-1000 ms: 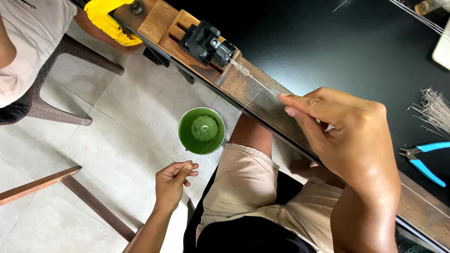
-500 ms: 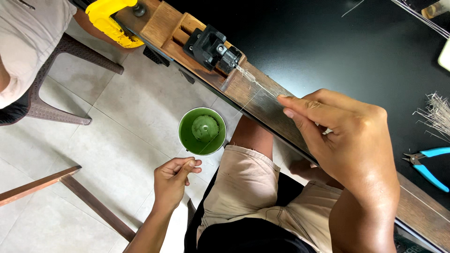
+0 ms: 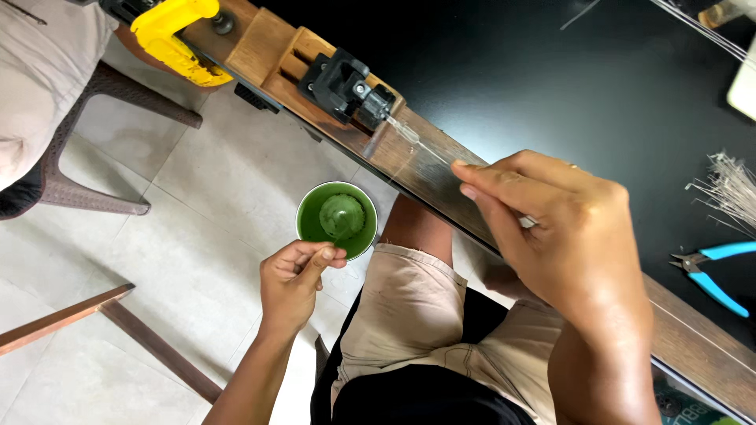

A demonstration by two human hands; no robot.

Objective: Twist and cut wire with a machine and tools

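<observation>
I see my right hand (image 3: 563,236) hovering over the wooden strip (image 3: 441,169) along the near edge of the black table (image 3: 551,86), fingers curled in and pinched on a thin wire (image 3: 421,143). The wire runs along that strip from my fingertips to the small black clamp (image 3: 346,85) fixed further left. It looks very light, springy and easy to kink, and slick enough to slip, so I judge the pinch belongs close to the clamp end, with light pressure only.

My left hand (image 3: 295,283) sits low, off the table, above the floor (image 3: 181,236), thumb and forefinger closed together at the rim of a green cup (image 3: 337,220); what it nips, if anything, I cannot tell.

A bundle of wires (image 3: 732,189) and blue-handled pliers (image 3: 713,271) lie toward the table's right edge. A yellow clamp (image 3: 177,35) grips the left end.
</observation>
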